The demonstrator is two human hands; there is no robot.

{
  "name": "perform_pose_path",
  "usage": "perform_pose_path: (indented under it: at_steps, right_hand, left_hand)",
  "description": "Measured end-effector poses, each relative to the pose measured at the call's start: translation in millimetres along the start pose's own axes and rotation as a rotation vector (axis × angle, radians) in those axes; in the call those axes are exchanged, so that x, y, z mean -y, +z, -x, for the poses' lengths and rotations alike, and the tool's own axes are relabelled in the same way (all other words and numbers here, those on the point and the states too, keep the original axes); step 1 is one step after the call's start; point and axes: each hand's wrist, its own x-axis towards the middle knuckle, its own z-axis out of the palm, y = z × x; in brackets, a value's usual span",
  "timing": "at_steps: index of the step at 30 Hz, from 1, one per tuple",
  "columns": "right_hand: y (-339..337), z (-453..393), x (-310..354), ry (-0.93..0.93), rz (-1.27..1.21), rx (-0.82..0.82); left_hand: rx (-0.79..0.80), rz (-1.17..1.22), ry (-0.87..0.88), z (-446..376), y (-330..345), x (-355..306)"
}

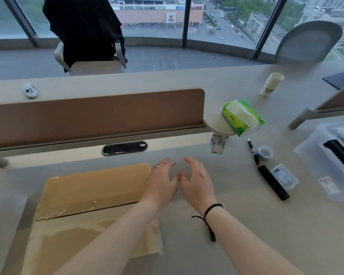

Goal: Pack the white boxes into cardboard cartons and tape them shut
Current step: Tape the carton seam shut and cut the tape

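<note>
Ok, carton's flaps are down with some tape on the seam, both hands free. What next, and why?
Probably press the left hand onto the cardboard carton and smooth the clear tape along its seam: the tape looks wrinkled, and both the left and right hand hover open, holding nothing.

Matt brown cardboard carton sealed with glossy, wrinkled clear tape; smooth matt grey desk; clear plastic bin at the right edge; glossy green plastic-wrapped tissue pack; paper cup.

Left hand, right hand: open
</note>
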Motion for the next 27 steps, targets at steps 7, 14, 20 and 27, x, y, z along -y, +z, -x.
perform_pose_path:
  at_steps: [7, 14, 20, 27]
  right_hand:
    - [-54.2, -56.3, -77.3, 0.256, -0.152, -0.046]
    - [-87.7, -117.5, -133.8, 0.454, -0.410, -0.032]
    - [-86.6, -147.2, -152.9, 0.449, -0.457, 0.060]
    - [-71.3, -169.6, -151.5, 0.379, -0.686, 0.072]
  left_hand:
    - [-0.004, 0.187, -0.111, -68.1, 64.1, -70.3]
    - [-0.009, 0.451, -0.273, -146.6, 103.9, -110.7]
    - [0.020, 0.720, -0.360, -195.4, 122.4, -120.6]
    - [0.060, 0.741, -0.444, -207.6, 139.0, -109.8]
